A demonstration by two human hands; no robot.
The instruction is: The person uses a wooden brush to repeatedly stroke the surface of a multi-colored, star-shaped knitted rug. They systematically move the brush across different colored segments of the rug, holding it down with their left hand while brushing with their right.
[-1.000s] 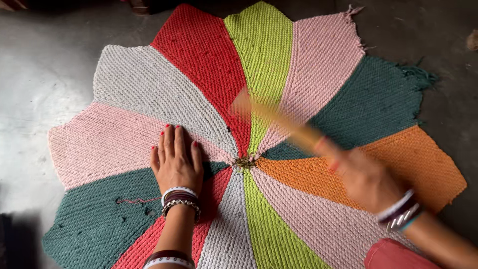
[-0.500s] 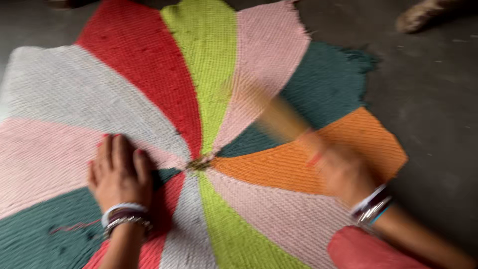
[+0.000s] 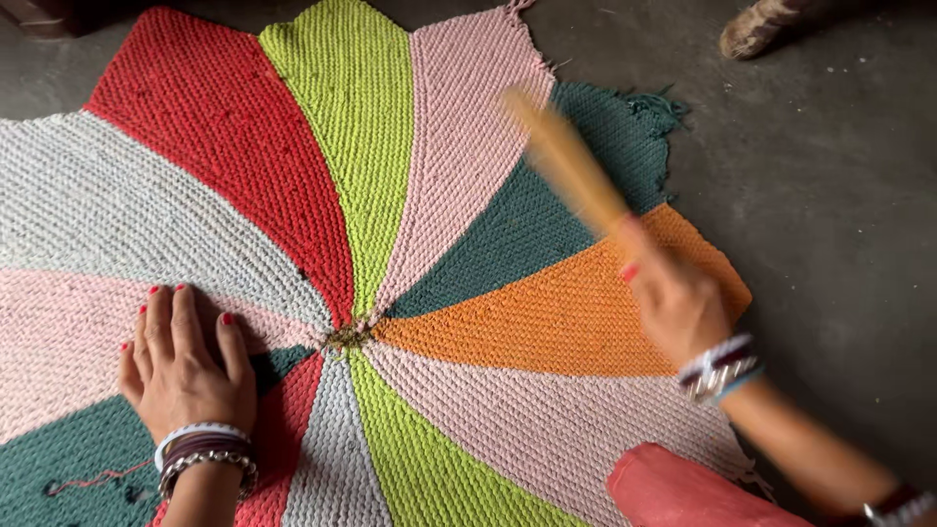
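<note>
A round knitted mat [image 3: 322,195] of red, lime, pink, teal, orange and white wedges lies on the floor. My left hand [image 3: 181,366] presses flat on it, fingers spread, just left of the mat's centre [image 3: 346,337]. My right hand [image 3: 673,298] grips a yellowish wooden stick [image 3: 566,161], blurred with motion, raised above the teal and orange wedges and pointing up-left. Bangles ring both wrists.
Grey concrete floor [image 3: 830,195] surrounds the mat on the right. A rolled pinkish-red cloth [image 3: 683,493] lies at the bottom right edge. A worn brownish object [image 3: 756,29] sits at the top right. Loose threads fringe the teal wedge's outer edge.
The view has shifted closer and to the right. My right hand has swung the stick up and away from the mat's centre. My left hand stays flat in the same spot.
</note>
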